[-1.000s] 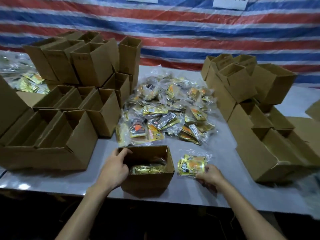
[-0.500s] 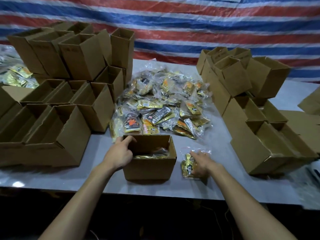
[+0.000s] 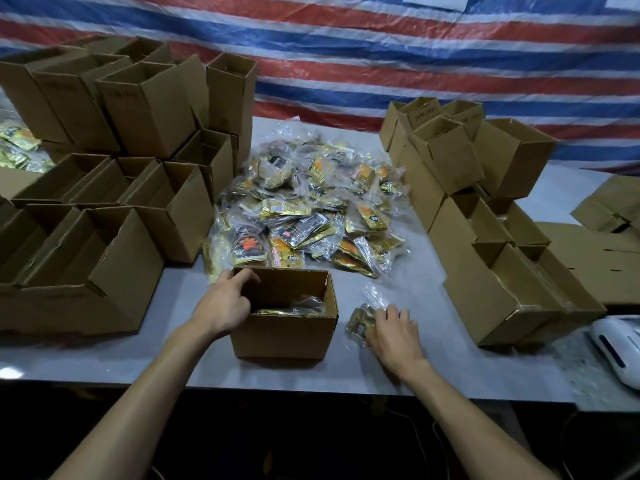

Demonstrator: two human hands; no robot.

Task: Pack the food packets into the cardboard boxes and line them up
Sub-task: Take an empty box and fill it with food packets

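An open cardboard box [image 3: 284, 336] stands near the table's front edge with gold packets lying in its bottom. My left hand [image 3: 225, 304] grips the box's left wall, thumb inside the rim. Just right of the box lies a gold food packet [image 3: 360, 320] in clear wrap, and my right hand [image 3: 393, 332] rests over it with fingers curled around it. Behind the box a large pile of food packets [image 3: 304, 209] covers the middle of the table.
Open empty boxes [image 3: 114, 216] are stacked and rowed at the left. More boxes [image 3: 485, 216] crowd the right side, some lying on their sides. A white device [image 3: 620, 351] sits at the right front edge. A striped tarp hangs behind the grey table [image 3: 398, 368].
My right hand has come down over the gold packet and drawn it closer to the box. My left hand stays on the box's left wall.
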